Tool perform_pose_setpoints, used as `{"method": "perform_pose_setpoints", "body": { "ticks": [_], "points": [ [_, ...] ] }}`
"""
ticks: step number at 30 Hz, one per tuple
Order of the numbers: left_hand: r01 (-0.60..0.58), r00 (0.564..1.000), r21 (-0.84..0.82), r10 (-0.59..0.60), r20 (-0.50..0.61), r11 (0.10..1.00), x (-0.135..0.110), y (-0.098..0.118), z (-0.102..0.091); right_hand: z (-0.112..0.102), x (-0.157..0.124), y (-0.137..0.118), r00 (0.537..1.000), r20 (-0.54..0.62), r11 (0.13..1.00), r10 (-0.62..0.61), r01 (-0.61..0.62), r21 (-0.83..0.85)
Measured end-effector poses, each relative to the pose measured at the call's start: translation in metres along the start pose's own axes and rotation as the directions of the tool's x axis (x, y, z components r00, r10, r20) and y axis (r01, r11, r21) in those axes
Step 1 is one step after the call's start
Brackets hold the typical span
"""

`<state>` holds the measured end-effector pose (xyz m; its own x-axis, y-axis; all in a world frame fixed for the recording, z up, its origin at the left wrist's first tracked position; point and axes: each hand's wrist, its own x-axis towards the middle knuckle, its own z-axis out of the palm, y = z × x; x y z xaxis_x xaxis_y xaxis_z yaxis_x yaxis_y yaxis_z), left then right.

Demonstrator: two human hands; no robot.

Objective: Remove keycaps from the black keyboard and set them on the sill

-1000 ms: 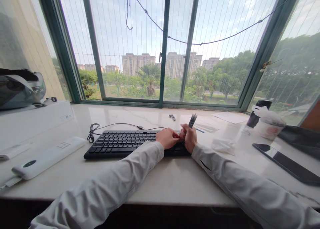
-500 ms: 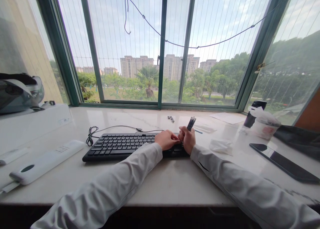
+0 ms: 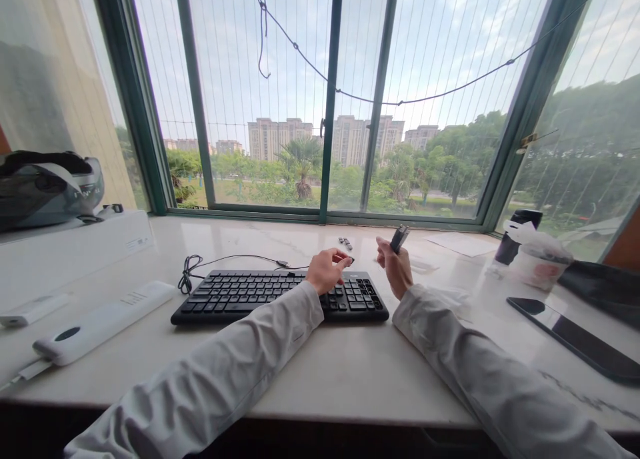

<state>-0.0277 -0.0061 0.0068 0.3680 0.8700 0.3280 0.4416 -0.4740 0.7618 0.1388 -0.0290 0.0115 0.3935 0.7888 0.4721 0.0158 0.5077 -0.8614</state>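
Note:
A black keyboard (image 3: pixel 240 292) lies in front of me, with some gaps among the keys at its right end. Over its right half is my left hand (image 3: pixel 326 271), thumb and fingers pinched on a small dark keycap (image 3: pixel 351 260). To the right, just beyond the keyboard's edge, my right hand (image 3: pixel 397 269) is raised, its fingers wrapped round what looks like a keycap puller (image 3: pixel 399 237). Its dark handle sticks up from the fist; the lower end is hidden. Several loose keycaps (image 3: pixel 345 243) lie on the tabletop behind the keyboard.
A coiled cable (image 3: pixel 190 272) runs behind the keyboard. Leftward are a white power strip-like device (image 3: pixel 107 322) and a headset (image 3: pixel 50 185) on a white box (image 3: pixel 125 235). On the right are a phone (image 3: pixel 570 335), a plastic-wrapped cup (image 3: pixel 540 262) and a black bottle (image 3: pixel 515 242).
My hands have parted. The right hand has moved right, off the keyboard, with the puller, while the left has lifted slightly, showing the small keycap at its fingertips. The camera view has shifted a little.

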Motion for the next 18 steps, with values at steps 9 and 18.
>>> {"method": "perform_pose_setpoints", "body": {
  "ticks": [9, 18],
  "points": [
    [-0.132, 0.981, -0.004, 0.13, -0.143, 0.991, -0.004, 0.003, -0.006, -0.004, 0.001, 0.014, 0.967, 0.254, 0.91, -0.022, 0.125, -0.395],
    [-0.194, 0.966, 0.124, 0.211, -0.149, 0.973, -0.006, -0.002, -0.002, -0.004, 0.001, 0.014, 0.928, 0.372, 0.808, -0.008, 0.225, -0.545]
  ]
}}
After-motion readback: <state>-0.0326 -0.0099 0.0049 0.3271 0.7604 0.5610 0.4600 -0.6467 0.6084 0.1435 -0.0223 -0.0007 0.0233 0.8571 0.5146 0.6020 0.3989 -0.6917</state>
